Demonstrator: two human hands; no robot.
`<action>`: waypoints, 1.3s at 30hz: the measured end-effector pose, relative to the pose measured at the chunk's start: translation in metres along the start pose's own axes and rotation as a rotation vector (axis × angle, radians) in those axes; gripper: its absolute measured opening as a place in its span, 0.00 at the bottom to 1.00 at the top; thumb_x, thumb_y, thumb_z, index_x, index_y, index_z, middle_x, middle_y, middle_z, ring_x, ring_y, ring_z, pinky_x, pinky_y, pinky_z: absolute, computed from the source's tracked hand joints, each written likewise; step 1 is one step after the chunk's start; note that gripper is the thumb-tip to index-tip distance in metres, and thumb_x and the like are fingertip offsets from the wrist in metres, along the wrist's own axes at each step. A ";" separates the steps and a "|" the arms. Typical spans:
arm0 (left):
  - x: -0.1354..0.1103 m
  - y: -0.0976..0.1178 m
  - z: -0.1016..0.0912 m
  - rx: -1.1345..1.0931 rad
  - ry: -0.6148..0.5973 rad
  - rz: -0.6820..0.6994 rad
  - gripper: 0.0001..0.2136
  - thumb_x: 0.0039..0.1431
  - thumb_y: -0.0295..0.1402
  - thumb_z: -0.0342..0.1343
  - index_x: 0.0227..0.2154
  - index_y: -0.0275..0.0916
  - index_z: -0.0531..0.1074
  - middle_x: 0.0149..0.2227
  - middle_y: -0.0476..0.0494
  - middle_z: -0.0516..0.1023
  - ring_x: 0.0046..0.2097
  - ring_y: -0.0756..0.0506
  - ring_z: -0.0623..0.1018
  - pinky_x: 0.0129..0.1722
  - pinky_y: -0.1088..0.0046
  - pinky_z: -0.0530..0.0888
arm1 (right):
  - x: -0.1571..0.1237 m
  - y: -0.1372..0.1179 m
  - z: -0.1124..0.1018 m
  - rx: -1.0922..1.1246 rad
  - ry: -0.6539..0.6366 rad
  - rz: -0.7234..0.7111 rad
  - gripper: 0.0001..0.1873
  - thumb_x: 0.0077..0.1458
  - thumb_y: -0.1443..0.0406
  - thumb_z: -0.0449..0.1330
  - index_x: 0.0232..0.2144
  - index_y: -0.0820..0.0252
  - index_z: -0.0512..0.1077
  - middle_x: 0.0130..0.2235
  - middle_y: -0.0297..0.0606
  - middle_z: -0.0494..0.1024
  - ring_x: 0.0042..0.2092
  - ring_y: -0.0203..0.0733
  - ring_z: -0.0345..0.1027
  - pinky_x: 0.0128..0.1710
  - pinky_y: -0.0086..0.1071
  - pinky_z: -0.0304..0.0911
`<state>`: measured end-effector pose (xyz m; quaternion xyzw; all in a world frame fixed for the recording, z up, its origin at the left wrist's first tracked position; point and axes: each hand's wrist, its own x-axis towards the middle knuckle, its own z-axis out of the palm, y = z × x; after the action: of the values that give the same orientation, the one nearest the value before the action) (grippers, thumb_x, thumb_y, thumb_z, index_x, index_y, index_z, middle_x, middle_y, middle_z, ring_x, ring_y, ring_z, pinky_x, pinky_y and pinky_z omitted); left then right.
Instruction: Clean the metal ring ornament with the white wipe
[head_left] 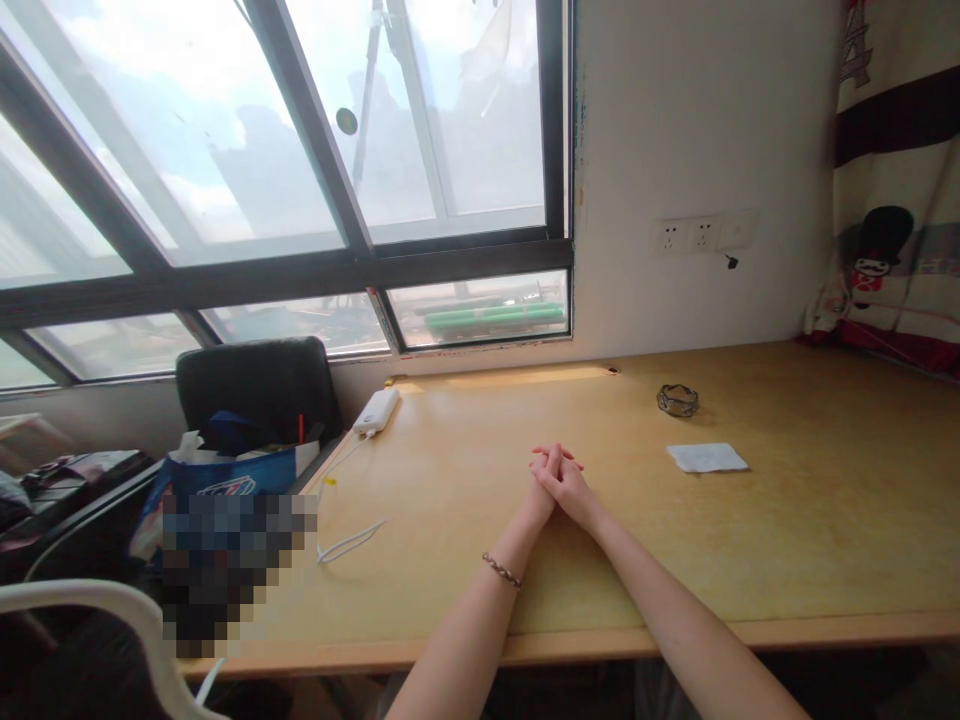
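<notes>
My left hand (541, 495) and my right hand (573, 490) are clasped together over the middle of the wooden table (450, 580), fingers interlaced. Each is closed around the other, and no object shows between them. A braided bracelet (501, 570) circles my left wrist. To the right of the hands lies a flat white piece of paper (707, 458). Behind it stands a dark, open-work metal ring, like a small crown (677, 401). Neither is touched by my hands.
A white power bank (376, 411) with a white cable (352, 542) lies at the table's left. Beyond that edge are a black chair (259, 385) and a blue bag (225, 480). Windows and wall sockets (686, 235) are behind; a patterned curtain (892, 200) hangs right.
</notes>
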<state>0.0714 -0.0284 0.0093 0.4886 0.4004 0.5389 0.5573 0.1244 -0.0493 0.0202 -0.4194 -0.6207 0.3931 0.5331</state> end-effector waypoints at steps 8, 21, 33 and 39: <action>0.000 -0.001 0.000 -0.008 0.000 0.015 0.20 0.48 0.49 0.45 0.22 0.34 0.65 0.21 0.43 0.70 0.26 0.46 0.72 0.28 0.71 0.67 | 0.001 0.002 0.000 -0.019 0.004 -0.003 0.16 0.48 0.62 0.52 0.41 0.61 0.65 0.37 0.40 0.72 0.40 0.41 0.67 0.40 0.34 0.63; -0.006 0.010 0.000 0.025 -0.032 0.012 0.18 0.51 0.46 0.43 0.25 0.35 0.65 0.22 0.43 0.71 0.26 0.47 0.71 0.28 0.72 0.67 | 0.001 0.002 0.000 -0.023 0.010 0.001 0.17 0.48 0.62 0.52 0.42 0.62 0.65 0.38 0.41 0.72 0.41 0.43 0.66 0.41 0.36 0.62; -0.005 0.010 0.000 0.049 -0.029 -0.001 0.18 0.51 0.47 0.44 0.25 0.35 0.65 0.22 0.43 0.71 0.26 0.47 0.71 0.29 0.71 0.68 | 0.001 0.002 0.000 -0.026 0.001 0.001 0.17 0.48 0.62 0.51 0.42 0.61 0.65 0.37 0.41 0.72 0.40 0.42 0.67 0.40 0.36 0.63; -0.006 0.012 0.001 0.047 -0.017 -0.013 0.18 0.50 0.47 0.44 0.24 0.36 0.65 0.21 0.43 0.71 0.26 0.46 0.72 0.29 0.71 0.68 | 0.001 0.003 0.000 -0.032 0.014 -0.013 0.17 0.49 0.62 0.51 0.41 0.61 0.65 0.36 0.40 0.72 0.39 0.42 0.67 0.40 0.36 0.63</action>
<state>0.0695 -0.0350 0.0205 0.5036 0.4115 0.5216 0.5522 0.1242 -0.0470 0.0178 -0.4265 -0.6259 0.3770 0.5331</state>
